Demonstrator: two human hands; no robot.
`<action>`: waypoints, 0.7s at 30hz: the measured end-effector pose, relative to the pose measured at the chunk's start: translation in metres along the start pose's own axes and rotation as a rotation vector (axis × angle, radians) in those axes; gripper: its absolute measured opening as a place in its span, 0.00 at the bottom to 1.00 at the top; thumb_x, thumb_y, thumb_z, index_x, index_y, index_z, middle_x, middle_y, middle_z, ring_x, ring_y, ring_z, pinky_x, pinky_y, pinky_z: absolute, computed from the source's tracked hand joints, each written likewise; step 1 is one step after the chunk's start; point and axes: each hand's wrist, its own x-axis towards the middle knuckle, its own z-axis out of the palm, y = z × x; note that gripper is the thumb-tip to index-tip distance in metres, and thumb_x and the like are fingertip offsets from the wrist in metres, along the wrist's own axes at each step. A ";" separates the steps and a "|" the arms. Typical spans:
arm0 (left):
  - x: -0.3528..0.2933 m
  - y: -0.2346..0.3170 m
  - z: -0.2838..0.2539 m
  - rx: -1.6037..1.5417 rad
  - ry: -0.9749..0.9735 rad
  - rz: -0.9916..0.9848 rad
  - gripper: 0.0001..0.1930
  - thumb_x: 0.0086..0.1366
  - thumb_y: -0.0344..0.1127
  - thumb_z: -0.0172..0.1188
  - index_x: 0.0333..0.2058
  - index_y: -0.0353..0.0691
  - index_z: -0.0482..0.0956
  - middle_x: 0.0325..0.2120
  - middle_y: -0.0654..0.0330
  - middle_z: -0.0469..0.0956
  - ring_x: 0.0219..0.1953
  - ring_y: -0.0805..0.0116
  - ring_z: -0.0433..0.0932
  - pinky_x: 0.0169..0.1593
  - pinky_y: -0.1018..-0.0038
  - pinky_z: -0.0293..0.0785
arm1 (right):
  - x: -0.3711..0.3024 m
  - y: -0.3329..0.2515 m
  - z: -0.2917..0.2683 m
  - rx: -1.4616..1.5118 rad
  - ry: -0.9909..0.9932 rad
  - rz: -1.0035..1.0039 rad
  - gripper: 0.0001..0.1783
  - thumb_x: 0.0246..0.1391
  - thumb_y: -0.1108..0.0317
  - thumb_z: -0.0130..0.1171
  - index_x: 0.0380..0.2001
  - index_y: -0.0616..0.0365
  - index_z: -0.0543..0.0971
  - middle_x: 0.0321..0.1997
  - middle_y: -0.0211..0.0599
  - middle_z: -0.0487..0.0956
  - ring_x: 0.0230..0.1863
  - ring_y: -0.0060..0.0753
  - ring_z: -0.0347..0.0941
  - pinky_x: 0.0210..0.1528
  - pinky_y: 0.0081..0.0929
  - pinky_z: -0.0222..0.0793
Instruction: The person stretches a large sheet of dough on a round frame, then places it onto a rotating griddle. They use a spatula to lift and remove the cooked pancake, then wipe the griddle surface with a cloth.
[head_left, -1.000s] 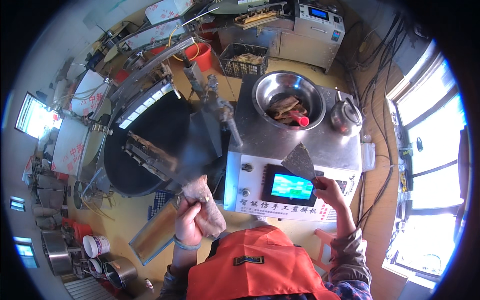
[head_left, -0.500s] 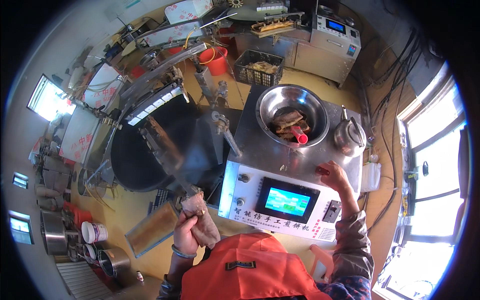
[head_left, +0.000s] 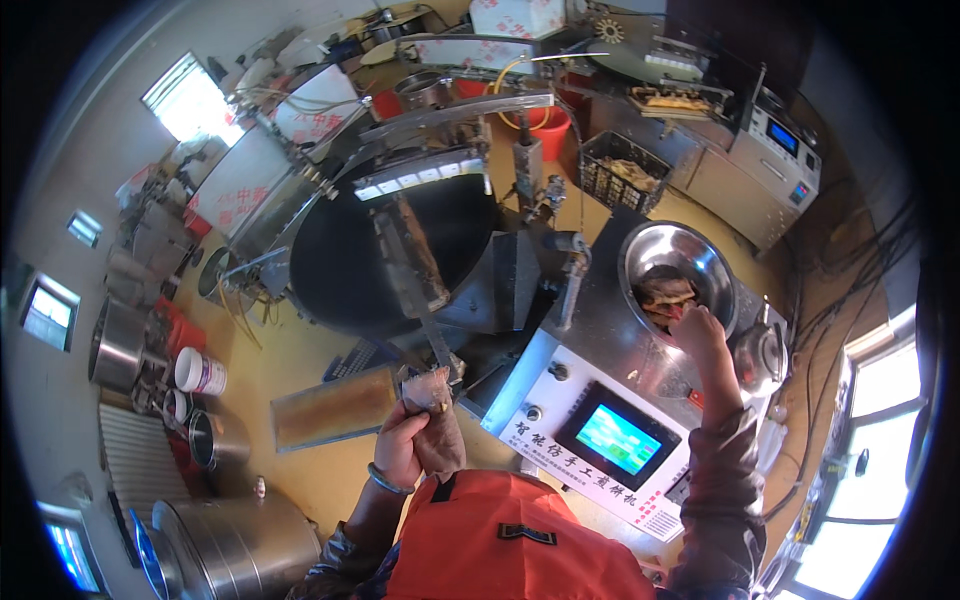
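Note:
My left hand (head_left: 401,450) grips a limp brownish-pink cloth (head_left: 440,437) beside the metal arm over the dark round griddle (head_left: 335,262). Whether the cloth touches that arm I cannot tell. On the steel top at right stands a shiny metal bowl (head_left: 707,262) holding brown, cloth-like folded pieces (head_left: 666,292). My right hand (head_left: 699,330) reaches over the bowl's near rim, fingers closed round a red handle (head_left: 676,313). The rest of that tool is hidden. A small dark-red object (head_left: 696,398) lies at the machine's front edge, beside my right forearm.
A steel kettle (head_left: 760,357) stands right of the bowl. The machine's front carries a lit screen (head_left: 618,438) and knobs. A shallow rectangular tray (head_left: 335,408) sits left of my left hand. Farther off are a black crate (head_left: 625,170), a red bucket (head_left: 548,132) and another machine (head_left: 765,170).
My right hand has left the small dark-red object on the machine and moved to the red handle in the bowl. The view has shifted left; my left hand still holds the cloth.

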 end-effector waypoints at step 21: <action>0.028 0.080 -0.178 -0.086 0.140 0.047 0.26 0.56 0.23 0.46 0.56 0.37 0.64 0.51 0.58 0.70 0.52 0.64 0.70 0.57 0.69 0.65 | -0.153 -0.027 -0.030 1.756 0.481 -0.018 0.21 0.61 0.67 0.49 0.57 0.56 0.67 0.28 0.20 0.68 0.21 0.09 0.55 0.19 0.08 0.48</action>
